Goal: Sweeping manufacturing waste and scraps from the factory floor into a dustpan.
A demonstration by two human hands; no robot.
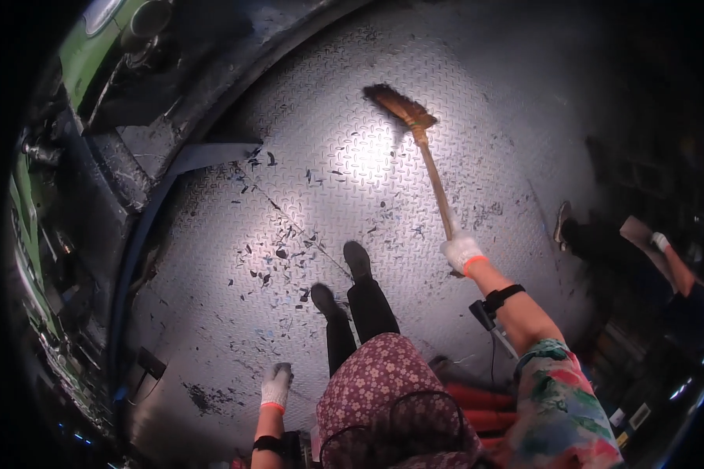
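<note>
patterned metal floor (pixel 485 156), lit in the middle | flowered apron (pixel 379 371) on the wearer | broom (pixel 420 136) ahead, slightly right, floor contact unclear | right hand (pixel 463 252), gloved, gripping broom handle | left hand (pixel 276 385), gloved, left of apron, cannot tell if open or closed | dark scraps (pixel 281 254), scattered

Up on the wearer's head we are, a wide fisheye peering steeply down and ahead onto the patterned metal floor (pixel 289 207)! Closest to the lens, the flowered garment (pixel 383 367) fills the lower middle; the shoes (pixel 357 260) sit farther below. The left hand (pixel 276 385) shows low left, the right hand (pixel 462 252) right of centre, and dark corners ring the view.
</note>
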